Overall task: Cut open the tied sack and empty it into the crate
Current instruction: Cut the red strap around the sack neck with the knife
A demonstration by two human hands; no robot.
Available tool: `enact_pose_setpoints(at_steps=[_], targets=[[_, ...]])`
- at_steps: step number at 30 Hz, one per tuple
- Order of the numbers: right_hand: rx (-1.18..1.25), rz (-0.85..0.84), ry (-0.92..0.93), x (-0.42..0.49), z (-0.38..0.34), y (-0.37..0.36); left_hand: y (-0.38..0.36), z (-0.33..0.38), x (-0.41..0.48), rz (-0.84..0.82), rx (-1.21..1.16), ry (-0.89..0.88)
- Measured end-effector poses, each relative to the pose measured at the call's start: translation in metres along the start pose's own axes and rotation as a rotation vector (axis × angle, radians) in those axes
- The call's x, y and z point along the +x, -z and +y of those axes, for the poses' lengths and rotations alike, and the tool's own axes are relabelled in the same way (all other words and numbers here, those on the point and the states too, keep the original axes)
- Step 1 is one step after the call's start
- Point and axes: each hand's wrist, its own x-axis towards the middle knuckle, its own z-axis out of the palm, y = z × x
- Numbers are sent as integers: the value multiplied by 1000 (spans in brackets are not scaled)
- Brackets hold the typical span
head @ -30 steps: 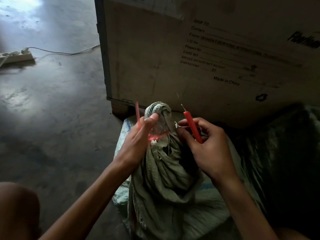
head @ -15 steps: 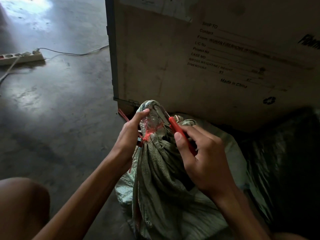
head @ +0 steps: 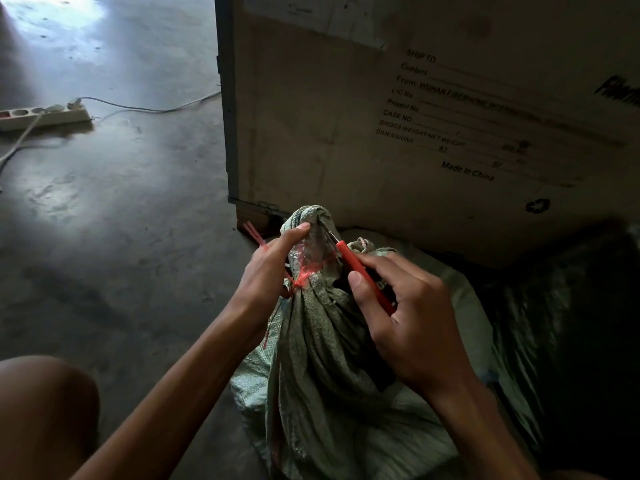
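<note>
You're on the cutting step: the sack (head: 322, 358) stands on the floor (head: 138, 237) beside the crate (head: 346, 116), your left hand (head: 273, 268) grips its neck, your right hand (head: 412, 317) holds the cutter (head: 360, 271), and next the blade likely needs to hook the red tie (head: 301, 277).

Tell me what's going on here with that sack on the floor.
A person down on the floor is working on a tied green sack. Their left hand grips its bunched neck by the red string, while the right hand holds a red-handled cutter with its metal tip against the neck. The string is wrapped round the neck and the sack is closed, so emptying has not started. The crate stands right behind.
</note>
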Motion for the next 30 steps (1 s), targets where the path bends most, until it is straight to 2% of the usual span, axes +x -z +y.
enact_pose_setpoints(at_steps=[5,13,23,30], targets=[[8,9,-4,0,-1,0,0,-1,1,13,13,-31],[-113,-6,-17,-3,-4,3,5,4,3,33,5,-161],[-123,-210,-130,-4,4,9,19,8,11,71,-27,-245],[166,-33,-199,1,4,43,17,7,12,-7,-151,-178]])
